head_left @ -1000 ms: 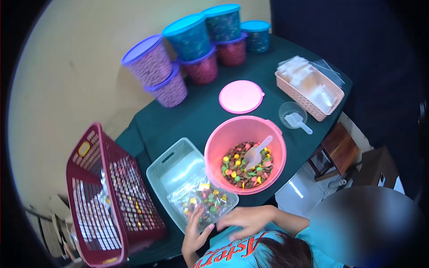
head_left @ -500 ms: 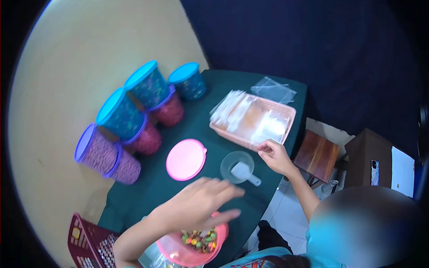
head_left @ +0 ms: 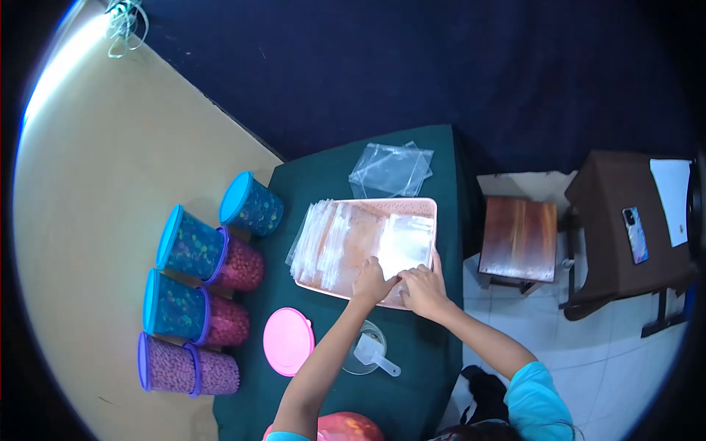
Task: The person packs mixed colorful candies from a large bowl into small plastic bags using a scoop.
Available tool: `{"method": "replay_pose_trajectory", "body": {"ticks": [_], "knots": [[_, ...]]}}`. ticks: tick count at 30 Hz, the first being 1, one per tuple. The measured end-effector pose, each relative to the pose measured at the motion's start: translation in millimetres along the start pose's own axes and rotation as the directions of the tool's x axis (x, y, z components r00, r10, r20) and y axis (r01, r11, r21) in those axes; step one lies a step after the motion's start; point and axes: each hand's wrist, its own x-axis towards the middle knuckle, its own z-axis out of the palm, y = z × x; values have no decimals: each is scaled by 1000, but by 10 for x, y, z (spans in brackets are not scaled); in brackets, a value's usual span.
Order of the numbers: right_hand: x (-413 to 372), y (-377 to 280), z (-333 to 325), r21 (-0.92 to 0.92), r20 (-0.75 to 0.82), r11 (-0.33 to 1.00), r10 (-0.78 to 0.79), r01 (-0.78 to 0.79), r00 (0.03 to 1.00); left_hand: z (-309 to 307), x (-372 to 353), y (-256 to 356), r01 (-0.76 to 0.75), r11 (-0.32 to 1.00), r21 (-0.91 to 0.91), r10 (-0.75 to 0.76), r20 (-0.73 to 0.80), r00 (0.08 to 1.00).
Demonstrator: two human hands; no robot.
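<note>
Left hand (head_left: 373, 281) and right hand (head_left: 423, 290) side by side on clear zip bags (head_left: 346, 239) in pink tray (head_left: 390, 200), fingers curled at near edge (actual pinch? can't tell). Imo: peel only top bag, other hand pinning stack. Scoop bowl (head_left: 365, 349) just behind left wrist.

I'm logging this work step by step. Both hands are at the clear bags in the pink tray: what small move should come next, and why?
Probably pinch the top bag's near edge and peel it off the stack. The left hand and right hand both rest on the clear bags at the near rim of the pink tray, and no bag is lifted free.
</note>
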Motion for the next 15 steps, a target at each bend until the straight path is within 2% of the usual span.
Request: {"method": "replay_pose_trajectory", "body": {"ticks": [2, 3, 4, 6, 7, 10, 15], "knots": [[-2, -5, -3, 44, -64, 999, -22, 25, 998, -165, 26, -6, -14, 998, -57, 19, 72, 997], [-10, -6, -9, 47, -102, 998, -30, 35, 994, -157, 46, -58, -46, 994, -94, 48, 14, 999], [-12, -3, -12, 57, -103, 997, -36, 42, 994, -154, 69, -100, -39, 996, -85, 40, 12, 999], [-17, 5, -19, 76, -152, 996, -43, 55, 987, -154, 96, -147, -16, 975, -219, 23, 27, 999], [-9, 2, -26, 80, -142, 996, -31, 43, 989, -151, 73, -156, -105, 961, -257, 92, -64, 994], [-2, -13, -63, 125, -153, 991, -29, 48, 988, -190, 11, -111, -175, 938, -298, 137, -143, 980], [-31, -7, -106, 124, -180, 988, -69, 92, 981, -329, -143, -16, -197, 927, -317, 135, -207, 969]]}}
